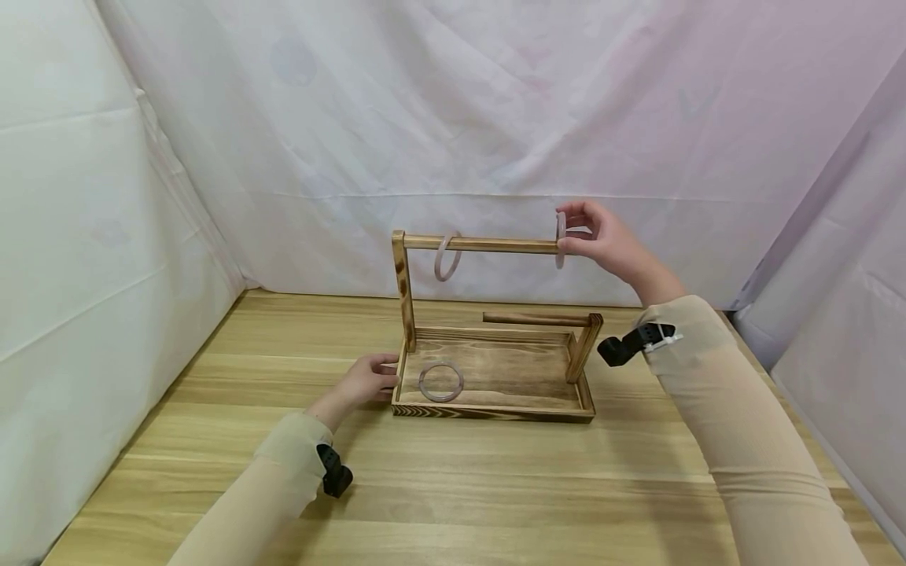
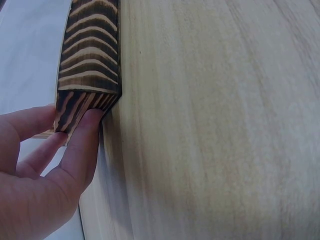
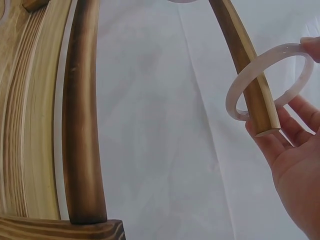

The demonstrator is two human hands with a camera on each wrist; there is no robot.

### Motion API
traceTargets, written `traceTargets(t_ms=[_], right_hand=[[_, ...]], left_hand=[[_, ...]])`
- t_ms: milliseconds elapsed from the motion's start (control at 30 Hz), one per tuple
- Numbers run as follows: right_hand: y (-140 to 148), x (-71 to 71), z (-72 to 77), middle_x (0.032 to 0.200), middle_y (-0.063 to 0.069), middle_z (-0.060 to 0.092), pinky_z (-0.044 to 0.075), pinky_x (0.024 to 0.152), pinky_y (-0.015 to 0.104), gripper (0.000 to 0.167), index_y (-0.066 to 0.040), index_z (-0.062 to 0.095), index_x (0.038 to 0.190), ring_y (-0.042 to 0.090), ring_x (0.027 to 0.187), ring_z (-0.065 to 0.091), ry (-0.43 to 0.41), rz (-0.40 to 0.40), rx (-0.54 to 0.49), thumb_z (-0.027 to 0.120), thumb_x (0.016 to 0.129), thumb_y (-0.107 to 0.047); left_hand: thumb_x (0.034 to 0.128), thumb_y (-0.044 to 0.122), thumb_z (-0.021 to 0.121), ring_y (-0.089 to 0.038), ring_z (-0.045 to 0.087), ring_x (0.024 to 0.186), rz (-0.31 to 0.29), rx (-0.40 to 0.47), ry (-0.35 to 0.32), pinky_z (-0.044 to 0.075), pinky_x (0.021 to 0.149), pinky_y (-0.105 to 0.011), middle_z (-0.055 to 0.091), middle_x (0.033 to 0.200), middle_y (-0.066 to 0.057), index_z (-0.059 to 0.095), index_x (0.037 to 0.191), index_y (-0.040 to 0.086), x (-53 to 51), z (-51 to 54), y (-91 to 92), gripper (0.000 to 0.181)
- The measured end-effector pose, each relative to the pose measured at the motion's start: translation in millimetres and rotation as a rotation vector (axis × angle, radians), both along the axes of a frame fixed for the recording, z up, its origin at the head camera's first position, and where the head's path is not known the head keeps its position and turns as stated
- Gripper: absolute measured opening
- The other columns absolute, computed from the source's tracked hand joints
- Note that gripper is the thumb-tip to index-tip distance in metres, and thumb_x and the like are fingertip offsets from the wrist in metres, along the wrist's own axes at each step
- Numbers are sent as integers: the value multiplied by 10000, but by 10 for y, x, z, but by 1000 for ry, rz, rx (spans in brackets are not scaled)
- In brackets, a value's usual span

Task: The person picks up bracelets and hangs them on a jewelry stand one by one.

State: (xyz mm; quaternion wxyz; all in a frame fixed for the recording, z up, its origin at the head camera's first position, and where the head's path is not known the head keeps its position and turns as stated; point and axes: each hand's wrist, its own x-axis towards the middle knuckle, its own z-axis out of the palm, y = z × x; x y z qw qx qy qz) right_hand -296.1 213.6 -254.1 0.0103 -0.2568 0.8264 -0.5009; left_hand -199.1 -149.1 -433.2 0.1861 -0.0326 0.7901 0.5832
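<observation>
A two-armed wooden bangle stand has a tray base (image 1: 495, 412), with a tall left post (image 1: 404, 295) carrying an upper bar (image 1: 510, 245). At that bar's free right end, my right hand (image 1: 598, 240) pinches a pale pink bangle (image 3: 245, 77) between thumb and fingers. In the right wrist view, the bar's tip (image 3: 262, 112) passes through the ring. Another bangle (image 1: 440, 267) hangs farther left along the bar. A third bangle (image 1: 423, 387) lies in the tray. With fairly straight fingers, my left hand (image 1: 364, 381) touches the tray's left end (image 2: 75, 107).
A shorter post (image 1: 586, 350) at the tray's right end holds a lower rod (image 1: 534, 319) pointing left. The stand rests on a wood-grain table (image 1: 453, 487). White curtains (image 1: 340, 118) enclose the back and sides. Each wrist wears a black camera (image 1: 626, 346).
</observation>
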Motion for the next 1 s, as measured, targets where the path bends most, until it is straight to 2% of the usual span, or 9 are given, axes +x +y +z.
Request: traceTargets(t_ms=[467, 700, 1000], right_hand=[[-97, 6, 35, 1107, -41, 491, 460, 830, 146, 482, -6, 407, 1325, 66, 1057, 510, -17, 26, -22, 601, 887, -65], [-148, -6, 54, 1127, 19, 485, 463, 831, 145, 483, -2, 405, 1323, 174, 1112, 502, -23, 7, 11, 597, 883, -52], [-186, -30, 57, 1132, 32, 477, 459, 850, 154, 485, 1, 396, 1321, 190, 1142, 502, -15, 28, 53, 601, 887, -73]], left_hand=[[934, 1, 508, -398, 574, 1109, 2, -1, -5, 552, 827, -435, 498, 1277, -329, 352, 1396, -76, 6, 15, 7, 493], [933, -3, 507, -389, 583, 1097, 0, 2, -4, 556, 817, -428, 502, 1274, -330, 356, 1392, -78, 2, 17, 6, 489], [929, -5, 512, -337, 612, 1037, -2, -11, 10, 558, 805, -425, 516, 1248, -325, 370, 1384, -79, -2, 6, 3, 483]])
